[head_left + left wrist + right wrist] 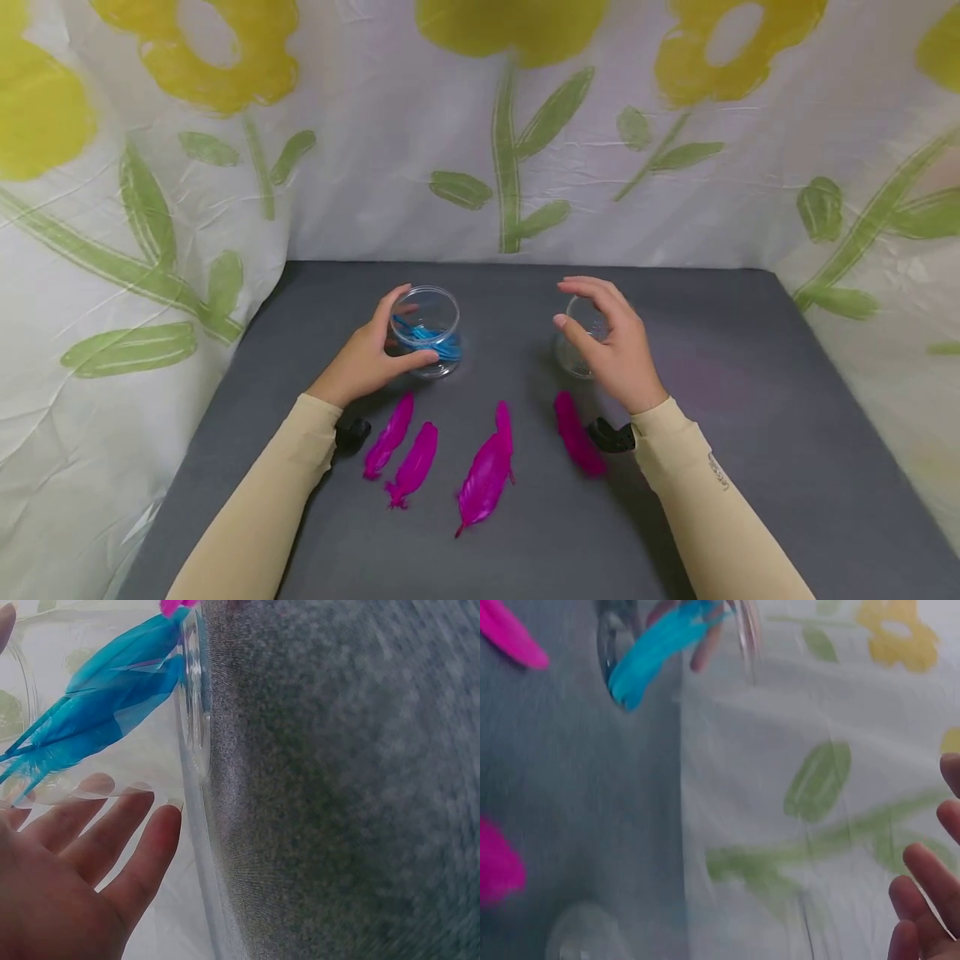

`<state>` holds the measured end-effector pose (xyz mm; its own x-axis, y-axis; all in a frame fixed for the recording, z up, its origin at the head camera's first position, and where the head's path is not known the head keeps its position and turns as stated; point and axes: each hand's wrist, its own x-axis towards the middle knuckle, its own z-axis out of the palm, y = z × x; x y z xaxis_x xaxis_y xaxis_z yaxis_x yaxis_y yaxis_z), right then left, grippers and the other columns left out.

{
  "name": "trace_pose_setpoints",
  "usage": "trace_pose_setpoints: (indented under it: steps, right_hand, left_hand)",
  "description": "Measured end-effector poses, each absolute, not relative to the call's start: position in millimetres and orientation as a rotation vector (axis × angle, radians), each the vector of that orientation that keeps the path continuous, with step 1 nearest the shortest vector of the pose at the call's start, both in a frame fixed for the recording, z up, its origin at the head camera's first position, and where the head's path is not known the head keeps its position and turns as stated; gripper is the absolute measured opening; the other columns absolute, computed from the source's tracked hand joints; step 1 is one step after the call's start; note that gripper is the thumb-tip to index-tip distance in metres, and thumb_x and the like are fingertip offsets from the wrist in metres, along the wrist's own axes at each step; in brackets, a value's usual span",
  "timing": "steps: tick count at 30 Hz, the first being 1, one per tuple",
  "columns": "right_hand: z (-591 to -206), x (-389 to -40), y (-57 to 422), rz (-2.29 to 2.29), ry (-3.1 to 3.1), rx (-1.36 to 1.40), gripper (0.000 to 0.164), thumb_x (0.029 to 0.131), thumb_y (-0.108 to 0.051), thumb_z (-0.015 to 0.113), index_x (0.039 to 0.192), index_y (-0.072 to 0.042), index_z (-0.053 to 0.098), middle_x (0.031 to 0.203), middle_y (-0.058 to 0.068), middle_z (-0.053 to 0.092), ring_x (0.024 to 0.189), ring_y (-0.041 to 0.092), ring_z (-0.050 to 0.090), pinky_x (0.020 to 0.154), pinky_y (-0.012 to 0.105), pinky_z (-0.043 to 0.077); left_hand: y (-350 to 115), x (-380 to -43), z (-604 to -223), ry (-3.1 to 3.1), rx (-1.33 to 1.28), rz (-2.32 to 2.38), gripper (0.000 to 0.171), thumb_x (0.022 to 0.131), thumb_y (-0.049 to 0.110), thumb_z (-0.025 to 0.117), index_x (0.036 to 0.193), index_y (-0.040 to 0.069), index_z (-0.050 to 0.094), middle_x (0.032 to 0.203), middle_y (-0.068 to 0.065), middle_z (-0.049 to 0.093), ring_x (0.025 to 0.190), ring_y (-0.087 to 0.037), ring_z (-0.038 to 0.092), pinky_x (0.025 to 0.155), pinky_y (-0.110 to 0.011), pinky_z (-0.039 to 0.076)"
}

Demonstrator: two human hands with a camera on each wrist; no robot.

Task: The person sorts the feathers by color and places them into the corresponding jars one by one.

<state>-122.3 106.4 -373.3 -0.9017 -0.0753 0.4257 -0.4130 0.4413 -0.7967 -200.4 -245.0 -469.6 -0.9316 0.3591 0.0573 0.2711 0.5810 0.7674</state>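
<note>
My left hand holds a clear round jar on the table, thumb along its near side and fingers behind it. Bright blue feathers lie inside; in the left wrist view, a blue feather shows through the clear wall, with fingertips right at the jar. My right hand hovers with spread, slightly bent fingers over a second clear jar, which it partly hides. In the right wrist view, its fingers stand apart from that jar.
Magenta feathers lie on the dark grey table: two left, a larger one overlapping a thin one mid-table, and one below the right hand. A white flower-printed sheet hangs behind and at both sides.
</note>
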Motion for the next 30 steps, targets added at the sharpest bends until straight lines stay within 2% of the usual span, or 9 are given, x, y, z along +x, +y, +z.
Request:
trace_pose_setpoints:
  steps: [5,10,13,16,18,21,26,30]
  right_hand:
    - [-381,-123,121,1.453,-2.323,0.328,0.039,0.092,-0.011,0.074,0.13,-0.015,0.065,0.137,0.003,0.06,0.127,0.013,0.052,0.107,0.041,0.037]
    - [-389,-127,133,1.46,-2.295,0.238,0.044,0.089,-0.013,0.078,0.131,-0.015,0.065,0.137,0.004,0.06,0.128,0.014,0.052,0.105,0.032,0.035]
    - [-393,-130,137,1.468,-2.313,0.21,0.052,0.087,-0.016,0.08,0.135,-0.017,0.061,0.141,0.002,0.057,0.132,0.016,0.049,0.109,0.037,0.035]
    - [-398,-135,140,1.485,-2.366,0.195,0.065,0.084,-0.021,0.083,0.143,-0.02,0.054,0.146,0.004,0.052,0.136,0.019,0.044,0.115,0.047,0.032]
    - [-401,-136,142,1.5,-2.415,0.167,0.074,0.083,-0.026,0.085,0.147,-0.021,0.048,0.15,0.002,0.048,0.14,0.021,0.041,0.118,0.049,0.031]
    - [-413,-140,150,1.52,-2.468,0.1,0.086,0.079,-0.033,0.087,0.152,-0.023,0.041,0.154,-0.002,0.044,0.144,0.021,0.037,0.121,0.047,0.029]
    - [-445,-153,170,1.526,-2.496,0.042,0.1,0.072,-0.044,0.09,0.154,-0.038,0.033,0.156,-0.015,0.039,0.147,0.013,0.035,0.122,0.045,0.028]
    - [-458,-156,175,1.539,-2.5,0.053,0.104,0.069,-0.05,0.091,0.153,-0.043,0.03,0.157,-0.015,0.038,0.147,0.01,0.036,0.122,0.044,0.029]
  left_hand:
    - [-257,-195,-472,2.714,0.497,1.264,0.106,0.075,0.068,0.077,0.155,0.051,0.01,0.156,0.011,0.044,0.124,-0.017,0.058,0.101,-0.047,0.052]
    - [-263,-192,-473,2.706,0.495,1.274,0.105,0.078,0.065,0.077,0.157,0.048,0.01,0.157,0.01,0.042,0.131,-0.021,0.054,0.105,-0.051,0.05]
    - [-266,-188,-473,2.704,0.492,1.278,0.103,0.079,0.062,0.077,0.157,0.049,0.01,0.157,0.009,0.042,0.129,-0.022,0.055,0.104,-0.051,0.05]
    - [-270,-182,-473,2.714,0.47,1.272,0.102,0.08,0.061,0.077,0.157,0.048,0.01,0.157,0.009,0.042,0.125,-0.021,0.057,0.103,-0.05,0.05]
    - [-272,-180,-473,2.723,0.451,1.257,0.103,0.079,0.062,0.077,0.157,0.048,0.01,0.157,0.009,0.042,0.125,-0.021,0.057,0.103,-0.05,0.05]
    - [-266,-181,-470,2.727,0.451,1.236,0.105,0.078,0.064,0.077,0.156,0.049,0.009,0.157,0.008,0.042,0.129,-0.023,0.055,0.104,-0.051,0.05]
    - [-251,-190,-466,2.733,0.494,1.221,0.106,0.077,0.065,0.077,0.157,0.047,0.009,0.156,0.012,0.043,0.126,-0.019,0.058,0.103,-0.049,0.05]
    - [-242,-196,-463,2.732,0.514,1.205,0.107,0.076,0.066,0.077,0.157,0.048,0.009,0.156,0.014,0.043,0.126,-0.018,0.058,0.104,-0.048,0.05]
